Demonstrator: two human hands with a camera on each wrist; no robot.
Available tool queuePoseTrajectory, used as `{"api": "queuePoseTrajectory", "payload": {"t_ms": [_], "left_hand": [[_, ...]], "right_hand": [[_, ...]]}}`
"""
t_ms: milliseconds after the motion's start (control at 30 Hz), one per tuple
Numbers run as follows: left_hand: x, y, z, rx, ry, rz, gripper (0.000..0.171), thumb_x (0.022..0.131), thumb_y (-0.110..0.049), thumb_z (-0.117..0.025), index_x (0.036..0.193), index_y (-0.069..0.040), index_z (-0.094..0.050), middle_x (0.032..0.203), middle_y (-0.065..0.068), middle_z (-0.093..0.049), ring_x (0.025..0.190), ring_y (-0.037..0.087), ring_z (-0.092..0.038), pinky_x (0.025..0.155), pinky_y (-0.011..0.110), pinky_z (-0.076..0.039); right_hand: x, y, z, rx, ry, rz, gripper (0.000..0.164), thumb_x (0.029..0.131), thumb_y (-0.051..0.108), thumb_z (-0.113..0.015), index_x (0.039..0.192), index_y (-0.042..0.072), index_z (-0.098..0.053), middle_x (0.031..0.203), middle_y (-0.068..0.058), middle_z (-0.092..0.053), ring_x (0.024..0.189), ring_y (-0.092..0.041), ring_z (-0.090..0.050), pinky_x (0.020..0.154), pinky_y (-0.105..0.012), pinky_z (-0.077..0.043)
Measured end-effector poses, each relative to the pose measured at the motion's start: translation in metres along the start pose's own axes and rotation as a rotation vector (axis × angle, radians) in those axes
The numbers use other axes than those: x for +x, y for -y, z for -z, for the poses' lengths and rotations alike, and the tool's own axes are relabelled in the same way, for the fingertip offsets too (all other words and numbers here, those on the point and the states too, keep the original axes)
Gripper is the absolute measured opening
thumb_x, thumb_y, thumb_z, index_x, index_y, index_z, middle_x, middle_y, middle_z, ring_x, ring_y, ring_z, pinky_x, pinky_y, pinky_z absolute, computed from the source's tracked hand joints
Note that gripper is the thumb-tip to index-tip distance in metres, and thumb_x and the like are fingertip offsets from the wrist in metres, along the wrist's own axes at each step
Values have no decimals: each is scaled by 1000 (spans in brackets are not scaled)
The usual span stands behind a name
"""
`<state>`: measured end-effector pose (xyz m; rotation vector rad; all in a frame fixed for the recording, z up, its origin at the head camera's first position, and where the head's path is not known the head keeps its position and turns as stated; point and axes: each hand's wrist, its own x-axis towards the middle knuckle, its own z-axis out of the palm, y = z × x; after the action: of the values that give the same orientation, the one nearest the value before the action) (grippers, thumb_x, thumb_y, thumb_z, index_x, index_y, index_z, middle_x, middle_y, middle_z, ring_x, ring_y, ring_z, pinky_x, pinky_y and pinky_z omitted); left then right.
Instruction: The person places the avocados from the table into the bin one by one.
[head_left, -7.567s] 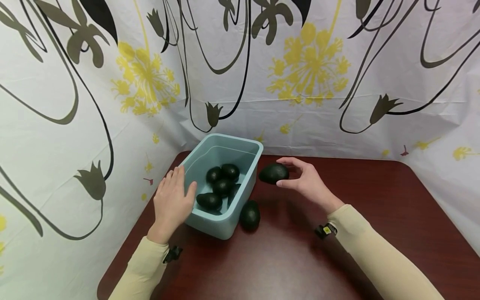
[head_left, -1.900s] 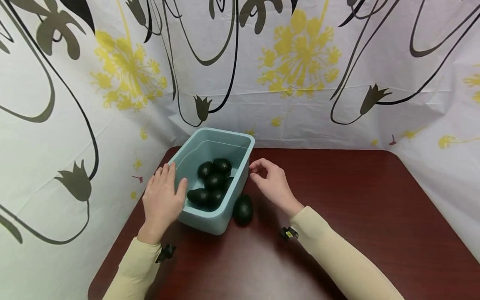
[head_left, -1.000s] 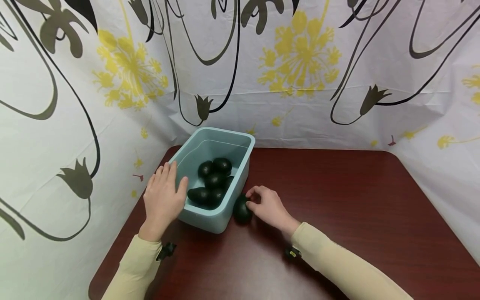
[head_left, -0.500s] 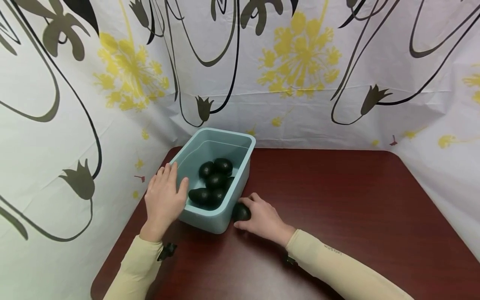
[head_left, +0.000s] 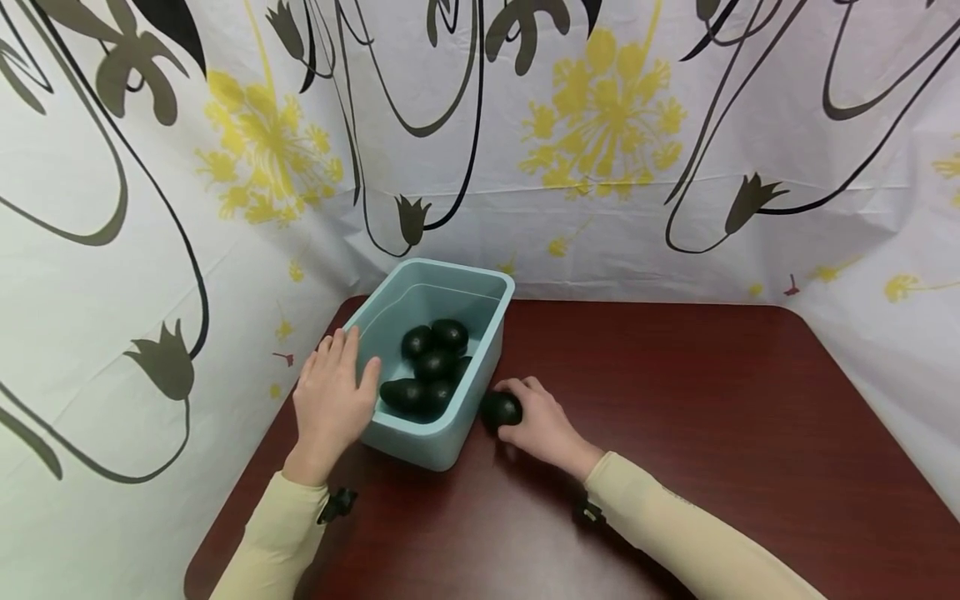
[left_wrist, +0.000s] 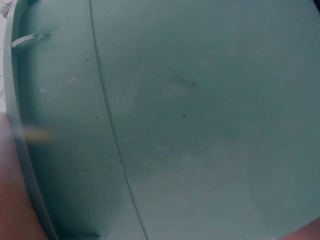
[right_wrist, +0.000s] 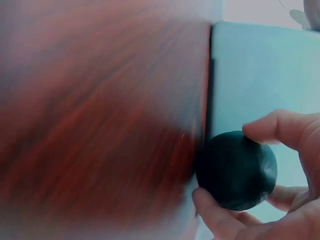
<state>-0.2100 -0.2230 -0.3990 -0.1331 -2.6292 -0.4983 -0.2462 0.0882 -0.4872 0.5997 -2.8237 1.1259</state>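
Observation:
My right hand grips a dark green avocado between thumb and fingers, just right of a pale blue plastic bin. The right wrist view shows the same avocado with fingertips on opposite sides and the bin wall behind it. On the bin's left rim rests my left hand, its fingers straight. Several more avocados lie together inside the bin. The left wrist view is filled by the bin's outer side, with only bits of the hand at its edges.
The bin stands at the left of a dark red-brown table with rounded corners. A white cloth with grey, black and yellow plant prints hangs behind and to the left. Small black cameras are strapped at both wrists.
From beside the bin's far right side, my right hand came nearer, took hold of the avocado on the table and shifted it slightly right and away. The left hand stays on the rim.

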Motion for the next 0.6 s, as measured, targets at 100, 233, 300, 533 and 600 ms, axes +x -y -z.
{"api": "queuePoseTrajectory", "payload": {"t_ms": [100,233,300,533,600], "left_hand": [[0,0,1,1,-5,-3,64,105,-42,-45,154,-2,-39,156,24,-38,144,43,-31,117,60,-20],[0,0,0,-2,-8,-5,64,105,-43,-44,154,-2,-39,155,24,-38,144,43,-31,116,60,-21],[0,0,-1,-3,-8,-6,65,105,-44,-44,154,-2,-39,155,24,-38,144,43,-31,117,60,-21],[0,0,0,6,-1,-4,65,105,-44,-44,154,-2,-39,155,24,-38,144,43,-31,116,61,-21],[0,0,0,6,1,-2,65,105,-44,-43,154,-2,-39,156,24,-37,144,42,-31,116,60,-21]], "right_hand": [[3,-7,2,25,-7,-16,58,76,19,-86,130,24,-64,111,-3,-52,95,-24,-59,80,-40,-54],[6,-13,4,48,-13,-23,60,75,23,-89,130,23,-66,110,-3,-52,97,-25,-59,82,-41,-55],[6,-15,4,62,-20,-30,61,75,23,-90,131,21,-65,113,-2,-54,99,-25,-60,82,-41,-55],[8,-23,11,138,-63,-59,62,74,23,-91,129,19,-61,123,0,-60,104,-21,-61,84,-40,-56],[9,-25,15,163,-71,-55,62,75,24,-90,129,21,-61,125,1,-61,104,-21,-61,84,-39,-55]]}}
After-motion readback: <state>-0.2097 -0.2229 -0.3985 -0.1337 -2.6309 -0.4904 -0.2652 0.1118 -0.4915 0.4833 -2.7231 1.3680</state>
